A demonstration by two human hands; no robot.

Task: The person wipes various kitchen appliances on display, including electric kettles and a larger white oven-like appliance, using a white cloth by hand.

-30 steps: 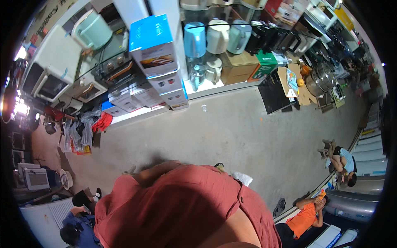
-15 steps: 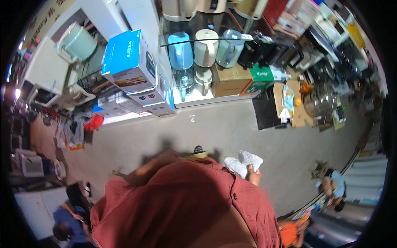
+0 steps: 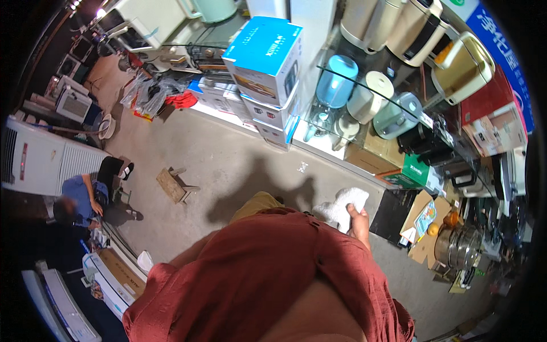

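Note:
A crumpled white cloth [image 3: 345, 204] is gripped in my right hand [image 3: 359, 222], which is closed with the thumb pressed on top. Folds of the cloth hang out to the left of the fingers, in front of my red shirt. The left forearm [image 3: 194, 251] runs beside the shirt, and the hand at its end is hidden behind my body. Ahead on the right, glass shelves hold a blue kettle [image 3: 337, 81], a cream kettle [image 3: 370, 97] and a pale green kettle [image 3: 397, 115], all apart from my hands.
Stacked appliance boxes [image 3: 265, 57] stand by the shelves. A small wooden stool [image 3: 174, 185] is on the floor to the left, near a seated person [image 3: 85, 196]. Flattened cardboard [image 3: 424, 251] and stacked glass pots [image 3: 457, 248] lie low at the right. Plastic bags [image 3: 147, 94] lie far left.
My view has turned left, so the shelves now appear further right and the stool shows. The cloth stays in my right hand. My left hand has gone out of sight.

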